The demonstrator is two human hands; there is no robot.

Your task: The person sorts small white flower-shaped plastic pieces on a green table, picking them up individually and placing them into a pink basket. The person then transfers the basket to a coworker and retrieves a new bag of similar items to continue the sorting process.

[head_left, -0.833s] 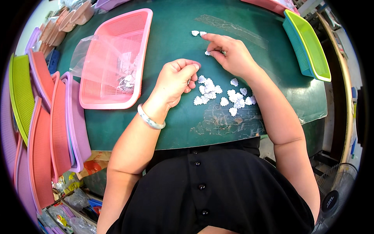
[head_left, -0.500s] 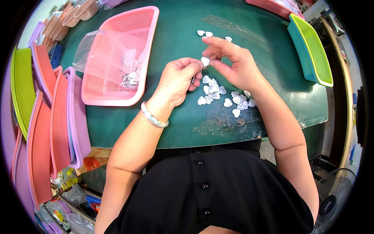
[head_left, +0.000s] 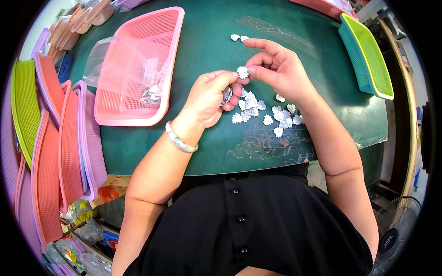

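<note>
Between the thumb and fingers of my left hand [head_left: 208,97] is a small white flower-shaped piece [head_left: 242,72]. More silvery-white pieces [head_left: 227,94] show in the curl of that same palm. My right hand [head_left: 284,76] meets the flower piece from the other side, its thumb and a fingertip closed at the edge. Below the hands, loose flower-shaped pieces [head_left: 250,105] lie in a cluster on the green table [head_left: 207,156]. Another group of white pieces [head_left: 284,120] sits near my right forearm, and two white pieces [head_left: 235,37] lie farther off.
At the left stands a pink basket [head_left: 138,120] with a clear plastic bag [head_left: 108,60] and some pieces inside. Stacked coloured baskets [head_left: 69,147] crowd the left table edge. A green and blue basket [head_left: 375,64] is at the far right; a fan [head_left: 391,230] stands low right.
My right thumb and fingers have closed in on the flower piece from a looser, more spread pose. The pieces inside my left palm show more now.
</note>
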